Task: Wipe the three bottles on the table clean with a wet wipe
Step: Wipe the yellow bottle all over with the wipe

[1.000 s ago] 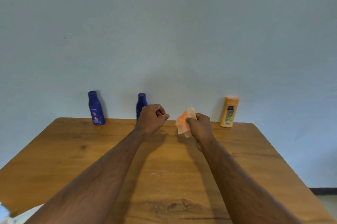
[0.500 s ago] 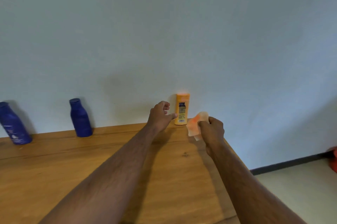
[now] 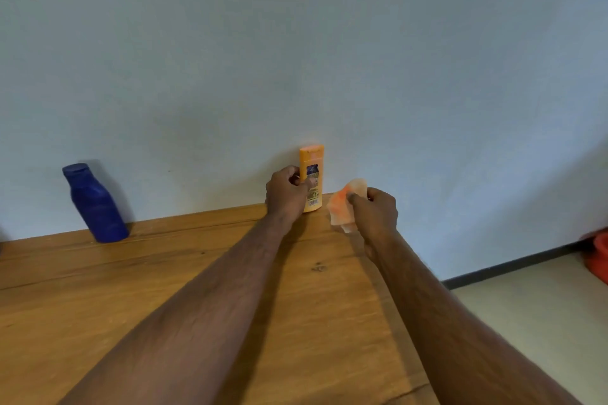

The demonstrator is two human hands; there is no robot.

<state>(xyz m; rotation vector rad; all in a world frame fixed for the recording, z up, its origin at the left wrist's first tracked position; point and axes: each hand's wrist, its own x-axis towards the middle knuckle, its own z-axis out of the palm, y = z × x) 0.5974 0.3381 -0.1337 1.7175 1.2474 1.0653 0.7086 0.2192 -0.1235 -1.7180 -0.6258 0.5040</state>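
An orange bottle [image 3: 312, 161] stands upright at the back right of the wooden table [image 3: 138, 299], against the wall. My left hand [image 3: 287, 193] curls its fingers and thumb round the bottle's lower half. Just right of it, my right hand [image 3: 375, 210] pinches a crumpled wet wipe [image 3: 343, 203], white with orange stains, held a little apart from the bottle. A dark blue bottle [image 3: 93, 203] stands at the back left. The third bottle is out of view to the left.
The table's right edge runs just beyond my right forearm, with pale floor [image 3: 539, 312] below it. A red-orange object [image 3: 598, 256] sits on the floor at the far right. A plain wall backs the table.
The view swung right, so the leftmost blue bottle left the frame. My left hand reached forward and closed round the orange bottle. My right hand kept the wipe beside it.
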